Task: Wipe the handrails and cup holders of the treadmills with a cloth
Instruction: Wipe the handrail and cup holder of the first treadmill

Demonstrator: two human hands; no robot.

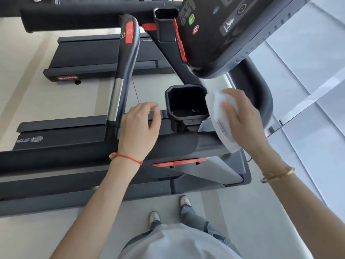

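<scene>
A: Grey shirt and two pale shoes at the bottom of view, on light floor. Above them both forearms reach forward to the treadmill.

B: Right hand?

A: Fingers curled over a folded white cloth, gripping it. Cloth sits against the right outer side of the near cup holder, a black square-mouthed well just under the console. Gold bracelet on that wrist.

B: Left hand?

A: Holds nothing. Fingers loosely bent, relaxed, hovering over the dark crossbar just left of the cup holder. Red string round the wrist.

B: Handrail?

A: Handrail runs away from the left hand, black with a silver sensor section and a red patch near its far end. Not touched by either hand. Second cup holder further up, beside the console. Another treadmill deck lies beyond on the floor.
</scene>
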